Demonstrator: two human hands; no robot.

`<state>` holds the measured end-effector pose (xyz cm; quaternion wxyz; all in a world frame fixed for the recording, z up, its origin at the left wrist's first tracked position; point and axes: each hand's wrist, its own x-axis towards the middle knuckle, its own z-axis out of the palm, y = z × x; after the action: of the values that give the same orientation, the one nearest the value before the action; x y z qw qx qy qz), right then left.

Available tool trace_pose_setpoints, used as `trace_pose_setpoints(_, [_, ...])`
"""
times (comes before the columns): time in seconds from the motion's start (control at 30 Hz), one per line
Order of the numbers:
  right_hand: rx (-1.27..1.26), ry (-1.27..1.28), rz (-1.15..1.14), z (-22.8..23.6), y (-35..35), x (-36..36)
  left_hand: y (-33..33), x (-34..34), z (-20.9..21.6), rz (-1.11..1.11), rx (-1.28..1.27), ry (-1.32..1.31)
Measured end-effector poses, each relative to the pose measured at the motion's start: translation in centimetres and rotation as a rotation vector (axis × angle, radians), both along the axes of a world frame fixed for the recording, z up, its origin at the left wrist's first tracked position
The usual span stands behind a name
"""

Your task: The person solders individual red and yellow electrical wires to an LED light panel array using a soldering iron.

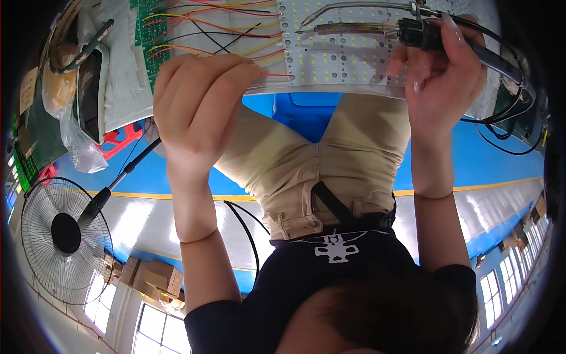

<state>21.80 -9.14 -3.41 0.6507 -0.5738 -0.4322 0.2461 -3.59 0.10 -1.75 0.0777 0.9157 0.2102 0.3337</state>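
My right hand (445, 76) grips a soldering iron by its black handle (415, 34). The iron's long metal barrel (348, 28) points left over a white board (330, 62) dotted with small yellowish LEDs. A curved metal tube (359, 5) is clamped above the barrel, its end close to the iron's tip. My left hand (203, 100) is closed at the near edge, its fingertips pinching a red wire (276, 75) that reaches to the white board. Beyond it, several red, yellow and black wires (221, 26) run between green circuit boards (154, 35) and the white board.
A dark-screened device with a pale frame (91, 94) and clear plastic bags (82, 141) lie at the left. Black cables (510, 115) hang at the right. A standing fan (66, 233) is at the lower left, near a red stool (124, 140). Cardboard boxes (156, 277) stand behind.
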Motion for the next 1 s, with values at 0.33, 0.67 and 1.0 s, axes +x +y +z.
trace_pose_setpoints(0.33, [-0.109, 0.091, -0.008, 1.1, 0.0, -0.5, -0.8, 0.0, -0.3, 0.056, -0.169, -0.013])
trace_pose_setpoints(0.67, [-0.118, 0.075, 0.008, 1.6, 0.1, -0.5, -1.2, 0.5, -1.3, 0.128, -0.126, -0.066])
trace_pose_setpoints(1.0, [-0.131, 0.062, -0.004, 1.4, -0.1, -0.7, -1.2, 0.9, -1.6, 0.134, -0.128, -0.144])
